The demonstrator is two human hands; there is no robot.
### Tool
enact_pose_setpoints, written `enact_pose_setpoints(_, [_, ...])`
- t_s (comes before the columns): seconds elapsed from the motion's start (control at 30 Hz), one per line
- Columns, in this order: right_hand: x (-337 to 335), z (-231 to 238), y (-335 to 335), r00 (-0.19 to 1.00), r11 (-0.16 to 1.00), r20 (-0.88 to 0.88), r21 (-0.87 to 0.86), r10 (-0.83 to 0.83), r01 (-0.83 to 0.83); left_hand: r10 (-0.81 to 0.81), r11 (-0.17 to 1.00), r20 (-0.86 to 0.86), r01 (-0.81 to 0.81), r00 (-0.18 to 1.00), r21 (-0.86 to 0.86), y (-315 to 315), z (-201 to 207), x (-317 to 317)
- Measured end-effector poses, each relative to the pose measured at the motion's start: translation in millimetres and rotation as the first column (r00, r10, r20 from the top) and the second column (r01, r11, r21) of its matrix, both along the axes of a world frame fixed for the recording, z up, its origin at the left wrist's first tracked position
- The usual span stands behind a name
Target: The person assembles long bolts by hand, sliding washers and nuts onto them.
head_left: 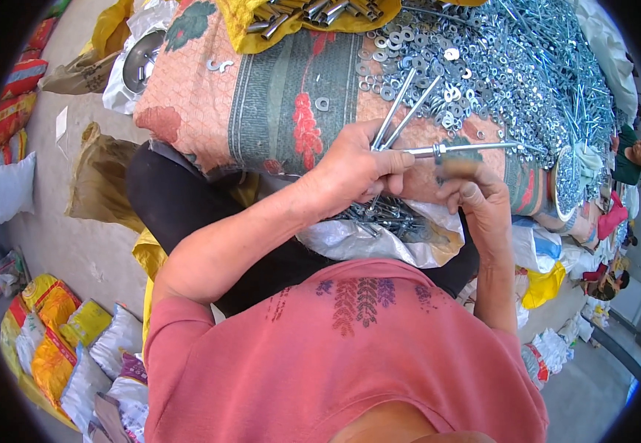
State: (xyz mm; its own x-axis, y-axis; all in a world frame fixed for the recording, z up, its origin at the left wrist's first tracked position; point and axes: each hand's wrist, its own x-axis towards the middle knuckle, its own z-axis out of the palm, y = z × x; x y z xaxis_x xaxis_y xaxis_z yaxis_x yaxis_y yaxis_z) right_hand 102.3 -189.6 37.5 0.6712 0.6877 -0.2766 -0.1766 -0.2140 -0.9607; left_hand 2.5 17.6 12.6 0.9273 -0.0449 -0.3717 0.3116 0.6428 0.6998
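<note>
My left hand (361,164) is closed around several thin metal bolts. Two of them point up and away, and one long bolt (475,148) sticks out to the right. That bolt carries a nut and washer (437,150) partway along its shaft. Just below the shaft is my right hand (481,193), its fingers partly curled. Motion smears its foremost finger, so whether it pinches anything does not show. Below both hands, a white sack (328,240) at my lap holds a heap of metal bolts (387,218).
A patterned cloth (202,96) covers the work surface. Loose washers (416,55) spread over its far side, beside piled long bolts (564,66). Metal tubes (328,10) lie on a yellow bag. A round tub (567,184) of small parts stands right; filled sacks (58,362) line the left floor.
</note>
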Motion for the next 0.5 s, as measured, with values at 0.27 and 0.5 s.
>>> enact_pose_setpoints(0.27, [-23.7,-11.6,31.8,0.933,0.942,-0.132,-0.036,-0.334,0.333,-0.159,0.320,0.548,-0.482,0.821,0.816,-23.7,-18.1,-6.6])
enact_pose_setpoints(0.5, [-22.1,-14.1,18.2,0.959,0.963,-0.131,0.066,-0.252,0.262,-0.226,0.396,0.522,-0.412,0.823,0.821,-28.7,-17.5,-9.2])
